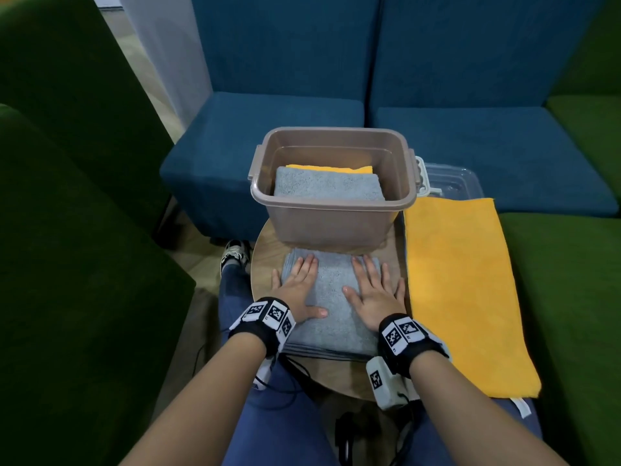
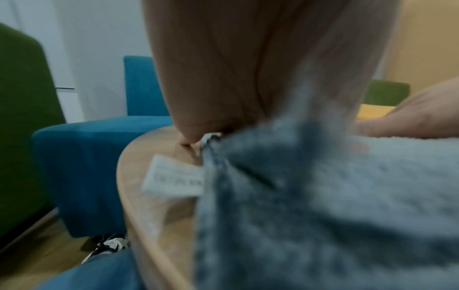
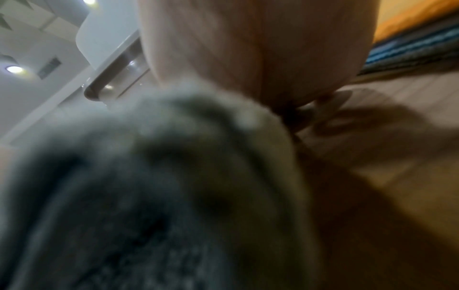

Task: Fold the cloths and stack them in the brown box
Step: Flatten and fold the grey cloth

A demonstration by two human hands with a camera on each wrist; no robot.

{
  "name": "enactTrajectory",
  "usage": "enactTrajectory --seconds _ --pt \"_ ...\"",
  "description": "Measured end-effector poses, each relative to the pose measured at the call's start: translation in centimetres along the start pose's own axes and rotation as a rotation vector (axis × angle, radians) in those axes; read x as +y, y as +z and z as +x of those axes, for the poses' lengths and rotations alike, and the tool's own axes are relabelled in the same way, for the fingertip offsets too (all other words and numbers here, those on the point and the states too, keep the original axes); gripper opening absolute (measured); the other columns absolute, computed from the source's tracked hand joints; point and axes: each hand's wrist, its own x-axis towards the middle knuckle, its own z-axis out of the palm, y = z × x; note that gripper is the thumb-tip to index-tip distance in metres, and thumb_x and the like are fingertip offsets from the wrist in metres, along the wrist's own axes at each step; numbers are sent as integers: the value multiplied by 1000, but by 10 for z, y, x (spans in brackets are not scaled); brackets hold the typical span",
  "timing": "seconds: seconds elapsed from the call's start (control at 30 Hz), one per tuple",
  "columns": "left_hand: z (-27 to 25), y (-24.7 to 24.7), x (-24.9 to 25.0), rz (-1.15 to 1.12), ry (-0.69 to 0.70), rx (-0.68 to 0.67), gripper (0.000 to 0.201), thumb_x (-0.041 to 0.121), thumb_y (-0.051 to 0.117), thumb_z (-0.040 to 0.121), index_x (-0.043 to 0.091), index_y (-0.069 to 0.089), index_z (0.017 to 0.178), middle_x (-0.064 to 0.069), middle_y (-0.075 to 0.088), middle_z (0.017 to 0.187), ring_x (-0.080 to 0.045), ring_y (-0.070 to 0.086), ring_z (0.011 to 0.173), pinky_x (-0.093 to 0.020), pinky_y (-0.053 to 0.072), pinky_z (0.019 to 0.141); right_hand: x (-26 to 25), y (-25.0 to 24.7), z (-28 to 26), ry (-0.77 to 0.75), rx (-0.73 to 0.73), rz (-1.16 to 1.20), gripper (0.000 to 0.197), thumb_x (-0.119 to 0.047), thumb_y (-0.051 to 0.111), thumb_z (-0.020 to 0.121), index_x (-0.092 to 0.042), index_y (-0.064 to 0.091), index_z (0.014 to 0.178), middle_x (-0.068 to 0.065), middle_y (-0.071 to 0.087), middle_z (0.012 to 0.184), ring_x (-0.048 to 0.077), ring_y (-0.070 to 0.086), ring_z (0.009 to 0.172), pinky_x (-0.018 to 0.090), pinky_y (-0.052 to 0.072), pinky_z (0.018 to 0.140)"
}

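A folded grey cloth point(image 1: 332, 297) lies on the round wooden table point(image 1: 336, 375) in front of the brown box point(image 1: 331, 213). My left hand point(image 1: 297, 285) and right hand point(image 1: 374, 290) both press flat on its top, fingers straight and pointing toward the box. Inside the box lies a folded grey cloth point(image 1: 327, 186) on top of a folded yellow one point(image 1: 331, 168). A yellow cloth point(image 1: 460, 290) is spread out to the right of the table. In the left wrist view the grey cloth point(image 2: 335, 206) fills the lower right, with a white label point(image 2: 174, 178) at its edge.
A clear plastic lid point(image 1: 453, 183) lies behind the yellow cloth. Blue seats point(image 1: 268, 129) stand behind the table, green seats point(image 1: 67, 230) at the left and right. My blue-trousered knees point(image 1: 289, 425) are under the table's near edge, a shoe point(image 1: 237, 252) on the floor.
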Motion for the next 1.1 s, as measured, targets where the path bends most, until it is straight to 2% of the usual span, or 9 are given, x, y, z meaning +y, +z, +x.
enactTrajectory --seconds 0.13,0.23,0.4,0.53,0.63,0.73,0.87,1.0,1.1 --pt "-9 -3 5 -49 -119 105 125 58 71 76 20 -23 150 -4 -32 156 -23 -20 146 -54 1 117 -4 -15 -2 -11 80 -49 68 -61 34 95 -39 5 153 -8 7 161 27 6 147 54 11 115" --pt "-19 -3 11 -142 -376 298 138 62 81 60 10 -8 152 -13 11 157 -32 20 142 -44 25 114 -11 -40 1 32 47 -81 71 -60 53 86 -35 26 147 4 30 149 31 27 135 47 25 109" --pt "-21 1 7 -392 -493 373 83 40 87 65 6 41 126 -12 37 133 -29 48 119 -34 42 99 -15 -52 -10 232 -150 -250 57 -58 58 86 -20 53 127 7 49 138 27 34 135 49 19 112" --pt "-15 1 -1 -265 -463 251 63 47 79 73 11 58 120 -7 43 130 -30 42 123 -43 36 106 -11 -54 -29 278 -279 -328 24 -45 61 86 -21 58 90 -2 64 95 22 57 105 54 8 116" --pt "-8 -5 2 -199 -280 214 53 34 74 80 14 56 126 -10 48 134 -31 40 127 -39 32 106 -16 -61 -33 224 -118 -403 35 -50 64 84 -22 56 104 0 58 113 25 48 121 51 15 112" --pt "-7 -13 15 -216 -127 166 42 15 67 82 11 56 122 -12 60 120 -32 55 115 -33 41 94 -21 -60 -15 51 92 -135 48 -47 62 88 -17 53 124 6 54 129 27 47 125 46 29 106" --pt "-9 -15 16 -287 -186 127 57 10 68 79 14 43 130 -8 58 112 -30 56 111 -33 45 91 -25 -46 7 6 103 279 40 -25 66 90 -11 56 126 5 65 106 23 60 102 35 49 89" --pt "-19 -14 -9 -319 -236 132 68 40 68 67 26 44 129 -1 60 114 -28 55 113 -40 33 107 -23 -36 16 34 185 370 5 -17 68 88 -21 63 87 -3 62 83 19 61 86 25 43 72" --pt "-21 -5 -33 -461 -299 207 51 69 57 56 36 53 95 8 60 102 -22 53 107 -35 31 98 -28 -35 21 19 181 403 26 -23 71 86 -17 63 110 5 62 113 23 59 105 32 47 89"
